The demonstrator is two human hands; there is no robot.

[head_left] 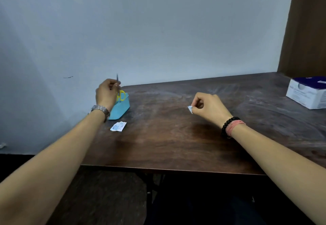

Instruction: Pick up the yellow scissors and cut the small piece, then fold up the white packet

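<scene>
In the head view, the left hand [105, 90] is raised over the far left corner of the table [176, 136], and its fingers are curled around a pair of scissors [119, 90]. The thin metal blades point up above the fingers, while the yellow handles hang down just below the hand. Directly under the handles stands a small light-blue container [121, 109], at the left edge of the table and partly hidden by the left wrist, which carries a metal watch [100, 110]. I cannot tell if the handles touch the container or only hang above it. Just in front of the container, a crumpled piece of white paper with blue print [118, 126] lies flat on the table, near the left forearm but apart from it. The right hand [206, 106] hovers over the middle of the table, well apart from the left one. Its fingers are curled, and the thumb and forefinger pinch a small scrap of white and blue paper [190, 109], which sticks out to the left of the fingertips. The right wrist carries a bracelet of black beads [227, 124] and a reddish thread band beside it. At the far right side of the table stands a white and dark-blue box [307, 94], well apart from both hands.
</scene>
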